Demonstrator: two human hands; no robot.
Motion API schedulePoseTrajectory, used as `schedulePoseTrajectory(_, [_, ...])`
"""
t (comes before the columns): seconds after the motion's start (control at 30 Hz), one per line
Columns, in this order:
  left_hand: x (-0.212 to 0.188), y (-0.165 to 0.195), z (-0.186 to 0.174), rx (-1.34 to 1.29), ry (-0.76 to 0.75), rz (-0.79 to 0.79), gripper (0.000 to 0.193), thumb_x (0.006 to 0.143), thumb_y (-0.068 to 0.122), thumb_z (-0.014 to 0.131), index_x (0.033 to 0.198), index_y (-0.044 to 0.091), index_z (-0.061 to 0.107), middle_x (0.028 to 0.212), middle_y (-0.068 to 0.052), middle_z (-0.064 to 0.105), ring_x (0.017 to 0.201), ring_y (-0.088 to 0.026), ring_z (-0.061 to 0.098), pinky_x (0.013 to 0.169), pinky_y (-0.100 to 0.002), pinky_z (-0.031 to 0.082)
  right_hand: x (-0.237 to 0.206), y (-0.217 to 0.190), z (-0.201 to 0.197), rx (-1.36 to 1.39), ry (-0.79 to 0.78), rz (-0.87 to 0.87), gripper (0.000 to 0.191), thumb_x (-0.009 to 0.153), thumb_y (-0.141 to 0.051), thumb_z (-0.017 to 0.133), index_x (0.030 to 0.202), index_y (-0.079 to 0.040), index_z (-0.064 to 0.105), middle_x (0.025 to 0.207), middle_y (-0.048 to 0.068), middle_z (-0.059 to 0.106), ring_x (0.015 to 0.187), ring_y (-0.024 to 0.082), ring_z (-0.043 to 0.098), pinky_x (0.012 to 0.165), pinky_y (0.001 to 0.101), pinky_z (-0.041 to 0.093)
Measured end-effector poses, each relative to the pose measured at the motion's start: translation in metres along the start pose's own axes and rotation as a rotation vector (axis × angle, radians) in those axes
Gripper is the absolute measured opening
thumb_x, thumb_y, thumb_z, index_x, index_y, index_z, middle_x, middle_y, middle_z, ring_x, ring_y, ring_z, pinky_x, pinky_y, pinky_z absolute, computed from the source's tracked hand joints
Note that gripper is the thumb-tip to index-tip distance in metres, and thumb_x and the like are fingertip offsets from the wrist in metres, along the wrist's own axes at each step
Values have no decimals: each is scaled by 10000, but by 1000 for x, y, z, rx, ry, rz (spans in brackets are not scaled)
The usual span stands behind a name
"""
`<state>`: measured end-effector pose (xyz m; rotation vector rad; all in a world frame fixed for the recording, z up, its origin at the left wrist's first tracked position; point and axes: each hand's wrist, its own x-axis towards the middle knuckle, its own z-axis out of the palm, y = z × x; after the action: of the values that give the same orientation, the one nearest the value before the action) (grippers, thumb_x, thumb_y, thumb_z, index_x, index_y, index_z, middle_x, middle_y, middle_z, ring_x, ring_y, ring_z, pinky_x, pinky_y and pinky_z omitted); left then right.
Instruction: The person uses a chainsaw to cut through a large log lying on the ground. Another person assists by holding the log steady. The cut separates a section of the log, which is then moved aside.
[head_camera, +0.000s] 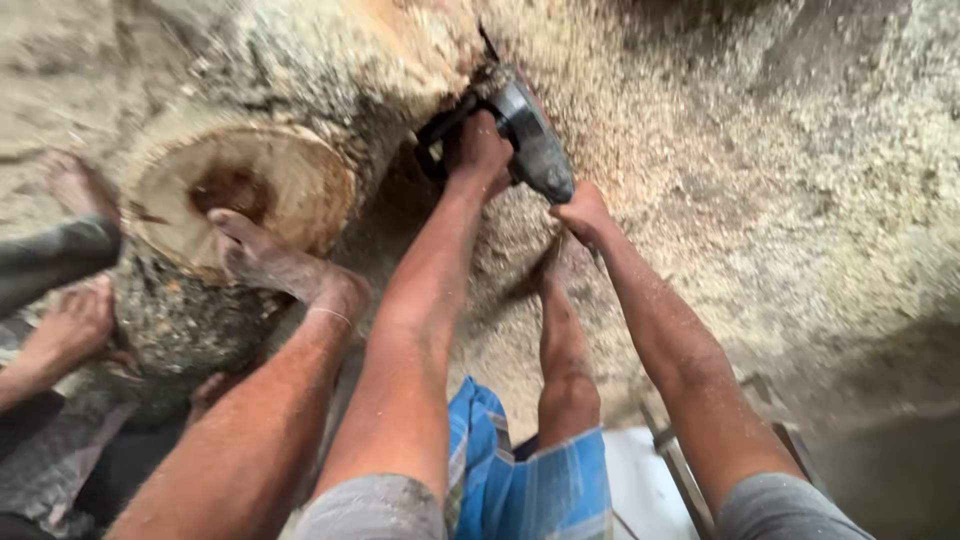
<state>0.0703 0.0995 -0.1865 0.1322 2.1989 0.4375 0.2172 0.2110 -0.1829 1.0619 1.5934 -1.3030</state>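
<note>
The dark grey, black-handled power saw (520, 135) sits in the upper middle of the frame, its nose pressed into the side of a thick, rough-barked log (300, 100) that runs from the upper middle down to the left. The left hand (478, 150) is wrapped around the black front handle, fingers curled tight on it. The right hand (582, 212) grips the rear of the saw body just below and to the right, fingers closed around it too.

Judging from the saw's nose buried at the bark and the loose chips around it, the cutting stroke looks to be in progress. The next move would call for steady downward pressure from both arms, with the saw kept in line with the cut.

The log's pale sawn end face (245, 190) shows at centre left, with a bare foot (262, 255) braced against it. At the far left edge another person's bare feet (75, 320) rest beside the log. Pale sawdust (760, 180) covers the ground across the right half of the frame. A blue checked cloth (530, 480) hangs at bottom centre.
</note>
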Motion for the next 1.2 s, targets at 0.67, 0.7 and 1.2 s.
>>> schedulePoseTrajectory(0.67, [-145, 111, -50, -49, 127, 191, 300, 758, 252, 673, 972, 42, 676, 999, -255, 713, 980, -465, 678, 849, -560, 523, -157, 24, -117, -79, 143, -339, 747, 568, -413, 839, 1202, -62, 659, 1030, 147, 748, 911, 280, 712, 842, 397, 566])
schedulePoseTrajectory(0.7, [-164, 115, -56, -62, 121, 191, 311, 756, 253, 684, 984, 42, 677, 998, -257, 712, 980, -468, 670, 847, -559, 520, -177, 30, -120, -81, 94, -229, 793, 571, -478, 867, 1225, -83, 654, 1086, 129, 743, 959, 265, 709, 880, 388, 568])
schedulePoseTrajectory(1.2, [-434, 197, -91, -84, 124, 278, 299, 740, 241, 685, 967, 49, 719, 937, -215, 740, 888, -411, 712, 803, -499, 559, -494, 175, -198, 279, 511, -401, 422, 920, -370, 711, 1192, -49, 694, 1178, 138, 713, 1111, 261, 681, 929, 408, 573])
